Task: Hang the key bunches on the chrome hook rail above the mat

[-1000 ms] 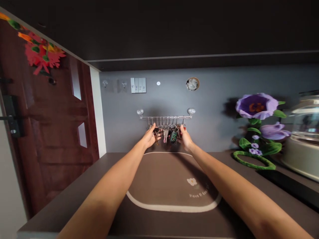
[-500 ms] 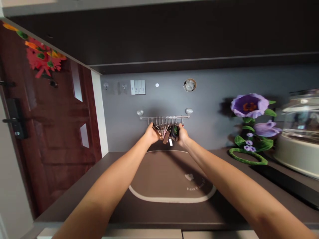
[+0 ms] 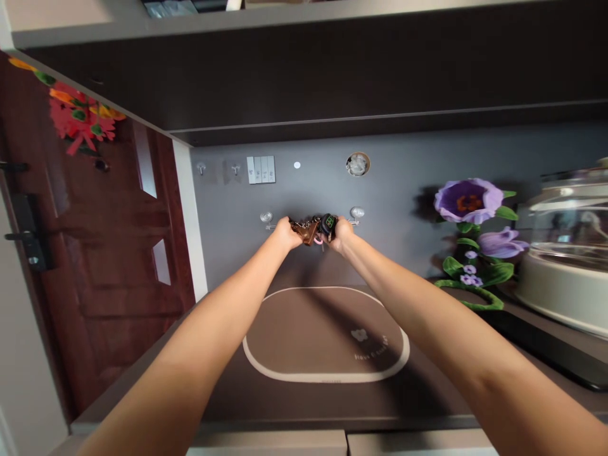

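Observation:
A bunch of keys [image 3: 306, 232] with brown tags, a small chain and a pink ring hangs between my two hands, in front of the wall. My left hand [image 3: 285, 233] is closed around the left end of the bunch. At the right end, my right hand [image 3: 342, 234] grips it beside a round black fob [image 3: 328, 223] with a green mark. Behind them runs a hook rail [image 3: 353, 222] held by two clear suction cups [image 3: 357, 212]; the hands and keys cover most of it, and its hooks are hidden.
An oval brown mat [image 3: 304, 335] lies on the counter below. Purple plush flowers [image 3: 469, 201], a clear-domed appliance [image 3: 565, 278] and a black slab [image 3: 546, 348] stand at right. A dark shelf [image 3: 332, 76] overhangs the wall. Light switches [image 3: 261, 170] are at upper left.
Both hands have lifted the keys a little, from below the rail to a height level with it. The bunch now covers the rail's middle and hooks. My view has shifted slightly.

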{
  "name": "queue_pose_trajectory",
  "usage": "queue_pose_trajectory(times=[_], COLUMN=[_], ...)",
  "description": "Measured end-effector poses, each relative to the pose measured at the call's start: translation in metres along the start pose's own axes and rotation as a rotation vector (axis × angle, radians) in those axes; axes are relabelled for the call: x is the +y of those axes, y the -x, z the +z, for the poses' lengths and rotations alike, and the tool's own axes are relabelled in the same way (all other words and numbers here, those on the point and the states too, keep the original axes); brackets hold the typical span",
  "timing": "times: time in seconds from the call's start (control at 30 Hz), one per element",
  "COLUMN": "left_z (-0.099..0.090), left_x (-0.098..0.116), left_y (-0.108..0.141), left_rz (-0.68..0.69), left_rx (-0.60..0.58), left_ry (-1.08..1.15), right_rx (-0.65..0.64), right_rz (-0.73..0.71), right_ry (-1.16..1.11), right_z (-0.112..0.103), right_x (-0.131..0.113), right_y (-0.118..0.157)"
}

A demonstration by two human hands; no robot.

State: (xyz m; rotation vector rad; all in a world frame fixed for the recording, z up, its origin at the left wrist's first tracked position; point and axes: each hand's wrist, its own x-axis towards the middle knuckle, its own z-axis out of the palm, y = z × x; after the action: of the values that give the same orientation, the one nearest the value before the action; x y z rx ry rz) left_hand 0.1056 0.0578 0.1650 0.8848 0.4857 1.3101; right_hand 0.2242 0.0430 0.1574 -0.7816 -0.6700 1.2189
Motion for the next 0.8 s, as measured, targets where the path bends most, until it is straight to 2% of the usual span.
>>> queue_pose_trajectory(times=[0.1,0.17,0.27,0.37,0.43,0.47,0.53,0.6,0.7,0.8], left_z=[-0.017,-0.034,-0.064,-0.091,-0.105,-0.111,-0.121,-0.126,-0.129,-0.126], left_x=[-0.015,-0.031,-0.055,-0.069,-0.070,-0.069,-0.066,-0.062,-0.058,-0.056], left_y=[0.025,0.044,0.069,0.086,0.093,0.095,0.099,0.104,0.111,0.118], left_rz=[-0.100,-0.147,-0.264,-0.365,-0.410,-0.394,-0.275,-0.184,-0.085,-0.069], left_rx=[0.039,0.068,0.201,0.131,0.106,0.093,0.088,0.099,0.032,-0.075], left_ry=[0.074,0.067,0.013,-0.052,-0.156,-0.241,-0.472,-0.702,-0.901,-0.940], right_rx=[-0.095,-0.153,-0.179,-0.181,-0.130,-0.115,-0.078,-0.045,-0.086,-0.140], right_rz=[0.077,0.206,0.292,0.293,0.193,0.066,-0.187,-0.316,-0.308,-0.299], right_ry=[0.068,0.130,0.246,0.497,0.736,0.880,1.181,1.393,1.516,1.493], right_z=[-0.017,-0.036,-0.070,-0.102,-0.119,-0.126,-0.136,-0.142,-0.146,-0.148], right_x=[0.014,0.029,0.054,0.070,0.072,0.071,0.066,0.060,0.056,0.056], right_y=[0.016,0.030,0.048,0.058,0.059,0.058,0.055,0.052,0.052,0.054])
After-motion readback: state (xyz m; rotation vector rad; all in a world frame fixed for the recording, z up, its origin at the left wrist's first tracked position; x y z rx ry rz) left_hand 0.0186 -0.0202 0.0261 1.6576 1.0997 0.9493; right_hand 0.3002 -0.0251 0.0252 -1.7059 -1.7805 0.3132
